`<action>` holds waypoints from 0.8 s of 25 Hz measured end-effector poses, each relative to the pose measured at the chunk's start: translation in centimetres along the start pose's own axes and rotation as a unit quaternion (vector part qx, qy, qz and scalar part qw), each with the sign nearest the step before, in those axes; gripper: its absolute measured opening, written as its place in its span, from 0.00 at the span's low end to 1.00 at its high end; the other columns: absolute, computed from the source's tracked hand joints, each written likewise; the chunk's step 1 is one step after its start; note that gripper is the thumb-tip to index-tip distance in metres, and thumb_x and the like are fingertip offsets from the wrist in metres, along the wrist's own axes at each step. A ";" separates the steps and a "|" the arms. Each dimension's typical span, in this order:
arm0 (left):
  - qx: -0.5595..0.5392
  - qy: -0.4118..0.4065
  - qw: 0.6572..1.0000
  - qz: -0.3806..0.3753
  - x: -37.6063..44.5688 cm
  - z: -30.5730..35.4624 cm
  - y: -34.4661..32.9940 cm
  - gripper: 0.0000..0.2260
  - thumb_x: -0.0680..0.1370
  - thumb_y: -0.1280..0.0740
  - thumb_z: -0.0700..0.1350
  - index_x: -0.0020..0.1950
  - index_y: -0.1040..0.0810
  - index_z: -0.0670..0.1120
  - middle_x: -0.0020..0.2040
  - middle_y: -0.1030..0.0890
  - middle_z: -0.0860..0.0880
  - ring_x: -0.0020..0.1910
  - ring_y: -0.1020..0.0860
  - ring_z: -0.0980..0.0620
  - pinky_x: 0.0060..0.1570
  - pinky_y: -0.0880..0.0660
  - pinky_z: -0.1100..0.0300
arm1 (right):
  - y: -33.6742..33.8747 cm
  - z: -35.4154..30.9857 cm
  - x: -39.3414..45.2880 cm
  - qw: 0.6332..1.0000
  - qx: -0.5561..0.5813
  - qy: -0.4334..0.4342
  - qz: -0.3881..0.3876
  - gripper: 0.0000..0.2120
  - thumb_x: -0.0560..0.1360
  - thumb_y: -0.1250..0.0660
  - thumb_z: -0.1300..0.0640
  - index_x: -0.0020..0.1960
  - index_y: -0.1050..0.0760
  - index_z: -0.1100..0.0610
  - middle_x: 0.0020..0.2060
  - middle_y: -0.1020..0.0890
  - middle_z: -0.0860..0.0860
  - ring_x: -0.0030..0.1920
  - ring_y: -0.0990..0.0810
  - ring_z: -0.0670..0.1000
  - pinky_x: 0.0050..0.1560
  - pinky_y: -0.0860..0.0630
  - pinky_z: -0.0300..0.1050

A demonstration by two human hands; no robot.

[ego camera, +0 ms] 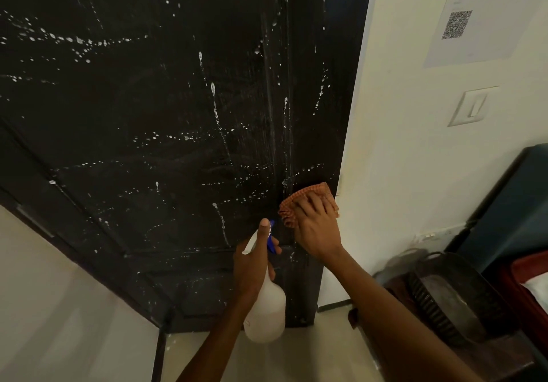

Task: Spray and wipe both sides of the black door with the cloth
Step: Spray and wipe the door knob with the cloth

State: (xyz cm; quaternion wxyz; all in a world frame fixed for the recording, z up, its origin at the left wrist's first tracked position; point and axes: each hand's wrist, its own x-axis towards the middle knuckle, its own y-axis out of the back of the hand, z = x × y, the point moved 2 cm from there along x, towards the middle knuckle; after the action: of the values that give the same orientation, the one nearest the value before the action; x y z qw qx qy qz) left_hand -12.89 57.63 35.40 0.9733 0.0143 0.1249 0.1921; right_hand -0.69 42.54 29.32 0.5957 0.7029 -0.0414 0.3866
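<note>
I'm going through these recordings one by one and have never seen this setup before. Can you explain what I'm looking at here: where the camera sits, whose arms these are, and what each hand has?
There is no machine here. One wide-angle camera is worn on a person's head and looks forward and down, so both arms reach in from the bottom of the picture.

The big dark surface is the black door, speckled with white droplets and runs of spray. The left hand grips a white spray bottle with a blue trigger, its nozzle towards the door. The right hand presses an orange checked cloth against the door near its right edge, so wiping is under way.

To the right is a pale wall with a light switch and a printed sheet bearing a QR code. Dark objects sit at the lower right, too blurred to name.
</note>
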 end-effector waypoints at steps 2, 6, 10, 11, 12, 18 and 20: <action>0.000 -0.006 1.000 -0.004 0.2 0.1 0.0 0.32 0.72 0.42 0.68 0.49 0.19 0.40 0.43 0.17 0.39 0.25 0.26 0.54 0.23 0.30 0.63 | 0.1 1.2 -0.8 0.993 0.085 -0.070 0.031 0.26 0.80 0.41 0.46 0.74 0.27 0.57 0.71 0.25 0.56 0.72 0.30 0.62 0.72 0.30 0.58; 0.004 -0.012 1.000 -0.006 0.4 0.4 0.0 0.30 0.74 0.42 0.66 0.49 0.20 0.39 0.42 0.18 0.40 0.23 0.28 0.56 0.23 0.31 0.63 | -0.2 1.3 -1.4 0.930 0.263 -0.246 0.075 0.26 0.82 0.41 0.50 0.77 0.32 0.58 0.75 0.30 0.55 0.74 0.32 0.59 0.71 0.31 0.51; 0.006 -0.019 1.000 -0.008 0.5 0.8 0.1 0.31 0.73 0.43 0.67 0.49 0.20 0.39 0.40 0.17 0.42 0.24 0.27 0.55 0.23 0.29 0.63 | -0.6 0.9 0.6 0.999 0.032 -0.031 0.007 0.26 0.78 0.40 0.45 0.72 0.25 0.55 0.70 0.24 0.55 0.72 0.31 0.63 0.74 0.36 0.64; 0.006 -0.021 1.000 -0.010 0.5 0.9 0.1 0.31 0.73 0.43 0.67 0.49 0.20 0.39 0.41 0.17 0.42 0.24 0.26 0.54 0.23 0.29 0.63 | -0.5 1.2 1.0 1.000 0.002 -0.003 -0.010 0.26 0.78 0.41 0.44 0.71 0.24 0.54 0.70 0.23 0.54 0.72 0.31 0.63 0.74 0.36 0.65; 0.006 -0.023 1.000 -0.010 0.6 0.9 0.1 0.31 0.73 0.43 0.67 0.49 0.20 0.39 0.41 0.17 0.42 0.24 0.26 0.54 0.23 0.29 0.63 | -0.5 1.5 1.2 1.000 0.001 -0.001 -0.014 0.26 0.78 0.42 0.44 0.72 0.25 0.54 0.70 0.24 0.54 0.72 0.31 0.63 0.75 0.36 0.65; -0.009 -0.021 1.000 -0.010 0.6 0.4 0.2 0.31 0.73 0.41 0.67 0.48 0.20 0.38 0.43 0.17 0.40 0.23 0.28 0.53 0.22 0.30 0.61 | -0.4 2.0 -0.4 0.849 0.390 -0.356 0.040 0.18 0.86 0.42 0.53 0.74 0.30 0.55 0.71 0.26 0.51 0.64 0.25 0.50 0.61 0.29 0.38; -0.009 -0.023 1.000 -0.013 0.5 0.4 0.3 0.32 0.73 0.42 0.67 0.49 0.20 0.37 0.44 0.17 0.39 0.23 0.28 0.53 0.22 0.30 0.62 | -1.0 1.6 -0.7 0.670 0.558 -0.486 0.062 0.15 0.86 0.44 0.51 0.68 0.26 0.55 0.64 0.20 0.55 0.62 0.21 0.54 0.60 0.27 0.44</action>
State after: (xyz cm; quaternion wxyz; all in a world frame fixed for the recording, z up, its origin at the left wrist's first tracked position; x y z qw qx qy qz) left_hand -12.43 58.14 35.70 0.9784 0.0079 0.1013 0.1798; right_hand 0.17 41.13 28.12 -0.0368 0.9885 -0.1450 -0.0225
